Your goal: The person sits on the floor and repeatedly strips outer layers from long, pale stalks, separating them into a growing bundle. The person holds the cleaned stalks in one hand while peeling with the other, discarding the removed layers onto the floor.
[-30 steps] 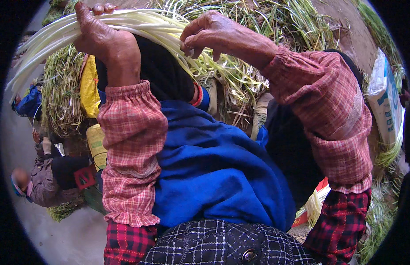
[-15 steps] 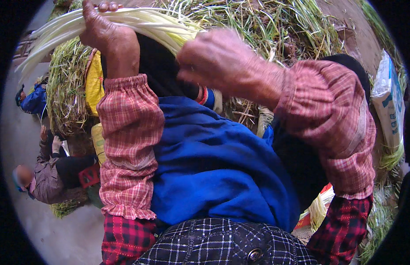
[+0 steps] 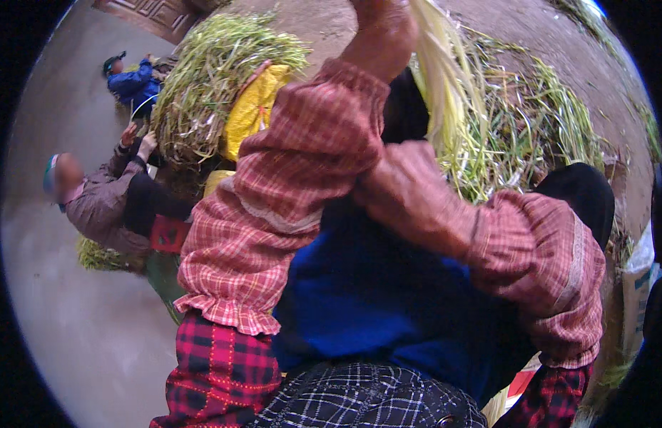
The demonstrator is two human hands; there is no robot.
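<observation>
Pale yellow-green stalk bundle (image 3: 449, 89), qty 1: now hangs steeply by top edge, beside raised L hand (image 3: 385, 28); was near-level across it a sec ago. L fingers out of frame, grip can't tell. R hand (image 3: 411, 170): blurred, now tucked in by L sleeve (image 3: 302, 160); fingers' spread & hold unclear. Upshot: bundle re-angled, prob. mid-handling. Straw heap (image 3: 538, 121) beyond

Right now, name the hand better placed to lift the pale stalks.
Probably the left hand: high in view, beside the pale stalks; the right hand is lower, near the left sleeve.
</observation>
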